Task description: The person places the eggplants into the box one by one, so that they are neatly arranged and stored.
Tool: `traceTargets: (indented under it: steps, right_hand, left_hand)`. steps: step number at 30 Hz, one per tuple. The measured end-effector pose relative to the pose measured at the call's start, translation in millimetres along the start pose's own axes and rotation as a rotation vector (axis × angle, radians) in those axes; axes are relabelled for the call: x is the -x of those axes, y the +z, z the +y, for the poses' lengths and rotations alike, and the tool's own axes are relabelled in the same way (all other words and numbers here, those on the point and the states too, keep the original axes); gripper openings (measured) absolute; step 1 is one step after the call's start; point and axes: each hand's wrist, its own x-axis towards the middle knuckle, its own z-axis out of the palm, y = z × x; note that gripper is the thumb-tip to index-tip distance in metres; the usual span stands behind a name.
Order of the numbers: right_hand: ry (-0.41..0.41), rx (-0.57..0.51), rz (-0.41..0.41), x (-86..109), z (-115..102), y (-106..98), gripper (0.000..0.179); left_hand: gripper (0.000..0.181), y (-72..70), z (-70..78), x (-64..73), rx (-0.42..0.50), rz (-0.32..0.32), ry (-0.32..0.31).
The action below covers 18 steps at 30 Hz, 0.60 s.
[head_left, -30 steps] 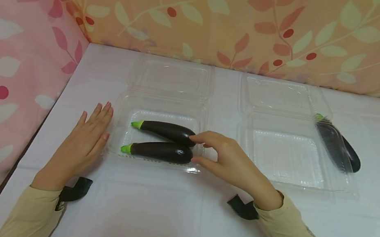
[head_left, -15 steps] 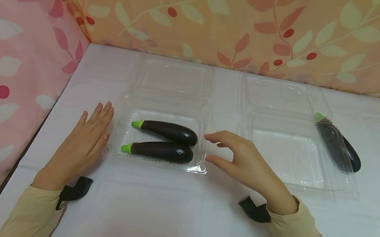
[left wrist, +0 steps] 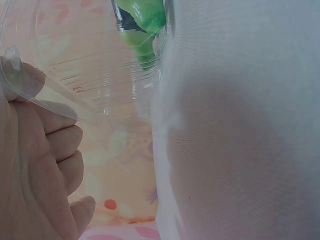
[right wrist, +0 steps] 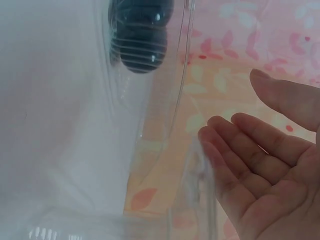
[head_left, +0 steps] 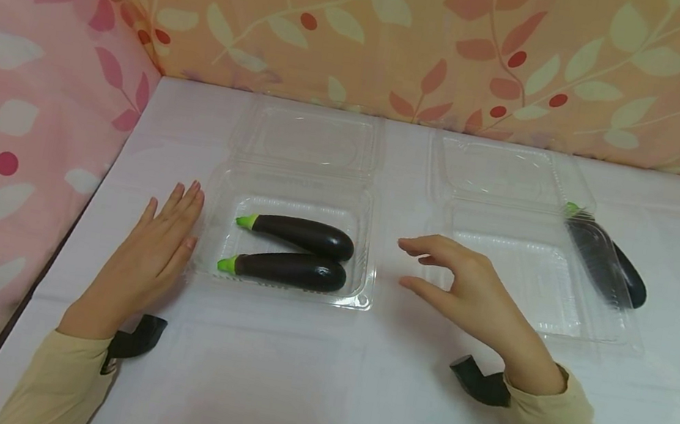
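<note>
Two dark eggplants with green stems, a rear one point(head_left: 303, 236) and a front one point(head_left: 291, 269), lie side by side in the base of the left clear plastic clamshell container point(head_left: 365, 297). My left hand point(head_left: 147, 252) is at that container's left edge with fingers extended; in the left wrist view its fingertips overlap the clear rim point(left wrist: 65, 112). My right hand point(head_left: 474, 292) hovers between the two containers with fingers loosely bent and thumb apart, holding nothing. The right wrist view shows its palm point(right wrist: 275, 200) and the eggplants' rounded ends point(right wrist: 145, 45) through the plastic.
A second clear clamshell container point(head_left: 509, 283) lies open at the right with nothing in its base. Another eggplant point(head_left: 629, 276) is partly behind its right wall. Both lids lean back toward the patterned curtain point(head_left: 367, 38). White cloth point(head_left: 271, 394) covers the table.
My right hand has let go of the eggplants' ends and drawn back to the right, away from the left container. My left hand has stayed in place.
</note>
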Motion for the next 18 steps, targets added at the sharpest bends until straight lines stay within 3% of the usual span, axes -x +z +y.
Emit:
traceTargets:
  steps: [18]
  right_hand:
    - [0.033, 0.073, 0.067, 11.6, 11, -19, 0.04]
  left_hand:
    - [0.054, -1.5, 1.3, -0.5, 0.01, 0.001, -0.011]
